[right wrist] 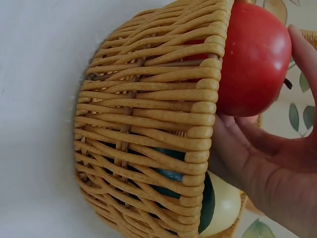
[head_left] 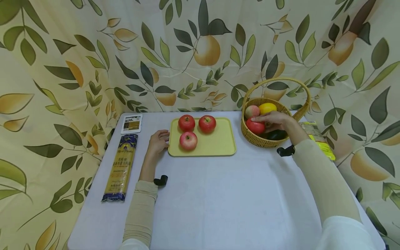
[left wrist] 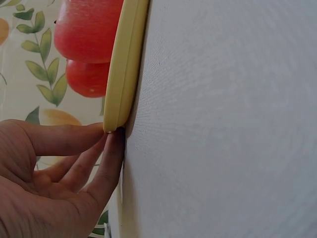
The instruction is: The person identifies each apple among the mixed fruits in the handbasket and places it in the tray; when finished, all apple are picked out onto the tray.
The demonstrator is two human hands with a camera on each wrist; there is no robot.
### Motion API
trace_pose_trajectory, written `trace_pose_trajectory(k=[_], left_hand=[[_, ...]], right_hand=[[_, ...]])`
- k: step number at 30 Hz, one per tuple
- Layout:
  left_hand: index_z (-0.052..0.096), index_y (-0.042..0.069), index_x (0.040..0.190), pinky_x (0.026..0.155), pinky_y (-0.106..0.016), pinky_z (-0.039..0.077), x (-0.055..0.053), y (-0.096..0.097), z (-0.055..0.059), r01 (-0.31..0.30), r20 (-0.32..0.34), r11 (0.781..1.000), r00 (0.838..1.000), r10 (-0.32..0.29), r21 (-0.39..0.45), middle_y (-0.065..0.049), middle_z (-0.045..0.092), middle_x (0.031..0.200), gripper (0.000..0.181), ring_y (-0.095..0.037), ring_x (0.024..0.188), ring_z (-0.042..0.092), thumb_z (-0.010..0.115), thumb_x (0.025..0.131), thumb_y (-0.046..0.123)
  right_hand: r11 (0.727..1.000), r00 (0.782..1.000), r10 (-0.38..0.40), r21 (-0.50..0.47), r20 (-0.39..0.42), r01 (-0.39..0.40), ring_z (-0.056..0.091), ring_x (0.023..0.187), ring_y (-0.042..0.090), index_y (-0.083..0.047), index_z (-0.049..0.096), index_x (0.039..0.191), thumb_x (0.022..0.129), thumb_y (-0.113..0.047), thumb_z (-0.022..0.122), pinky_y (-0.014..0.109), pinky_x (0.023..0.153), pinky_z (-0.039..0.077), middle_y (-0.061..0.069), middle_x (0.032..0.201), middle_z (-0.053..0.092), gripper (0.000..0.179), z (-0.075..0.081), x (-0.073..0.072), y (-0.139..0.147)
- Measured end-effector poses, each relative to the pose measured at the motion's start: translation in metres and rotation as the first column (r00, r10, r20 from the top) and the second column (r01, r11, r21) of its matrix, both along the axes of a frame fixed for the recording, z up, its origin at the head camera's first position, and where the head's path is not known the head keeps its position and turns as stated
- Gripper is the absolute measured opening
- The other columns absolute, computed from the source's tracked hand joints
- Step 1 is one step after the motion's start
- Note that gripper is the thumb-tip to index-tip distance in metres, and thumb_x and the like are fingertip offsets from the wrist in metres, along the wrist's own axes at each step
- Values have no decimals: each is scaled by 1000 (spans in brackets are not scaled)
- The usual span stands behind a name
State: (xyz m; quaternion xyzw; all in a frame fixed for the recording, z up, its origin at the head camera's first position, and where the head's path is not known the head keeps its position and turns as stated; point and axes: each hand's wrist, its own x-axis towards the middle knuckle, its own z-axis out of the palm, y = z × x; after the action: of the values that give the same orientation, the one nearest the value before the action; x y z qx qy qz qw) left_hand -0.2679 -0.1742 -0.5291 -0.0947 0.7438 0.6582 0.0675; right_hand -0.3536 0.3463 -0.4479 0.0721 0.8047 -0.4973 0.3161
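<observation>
In the head view, my left hand is at the left edge of a yellow tray. The left wrist view shows its thumb and a finger pinching the tray's rim. Two red apples and a pinker apple sit on the tray. My right hand reaches into a wicker basket and grips a red apple. Seen from the right wrist, that apple rises past the basket rim, thumb on one side and fingers on the other. Some fingers are hidden behind it.
Also in the basket are a peach, a yellow fruit and a dark green vegetable. Its tall handle arches overhead. A spaghetti packet and a white package lie left; a yellow bag lies right.
</observation>
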Motion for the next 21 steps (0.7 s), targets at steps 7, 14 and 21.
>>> trace_pose_trajectory(k=[7,14,21], left_hand=[[47,-4,150,81,-26,56,-2,-2,-1,10,6,1000,1000,-10,3,-22,55,149,74,-35,135,56,51,80,-30],[48,-3,149,99,-38,56,-2,-1,0,-9,4,1000,1000,9,-2,-22,55,148,75,-35,135,56,52,79,-31],[50,-1,148,98,-38,56,0,0,0,-13,15,1000,1000,13,-9,-20,57,147,75,-32,134,58,54,79,-30]], right_hand=[[997,999,-22,-78,-30,20,29,145,47,-1,23,162,101,-48,66,55,105,51,25,166,12,88,2,4,5],[984,997,-77,-165,-18,73,27,147,48,-4,24,164,104,-39,64,55,104,52,24,168,11,80,6,9,7],[973,995,-99,-210,-5,96,26,148,46,-8,19,167,104,-29,66,52,104,52,24,169,11,81,8,13,9]])
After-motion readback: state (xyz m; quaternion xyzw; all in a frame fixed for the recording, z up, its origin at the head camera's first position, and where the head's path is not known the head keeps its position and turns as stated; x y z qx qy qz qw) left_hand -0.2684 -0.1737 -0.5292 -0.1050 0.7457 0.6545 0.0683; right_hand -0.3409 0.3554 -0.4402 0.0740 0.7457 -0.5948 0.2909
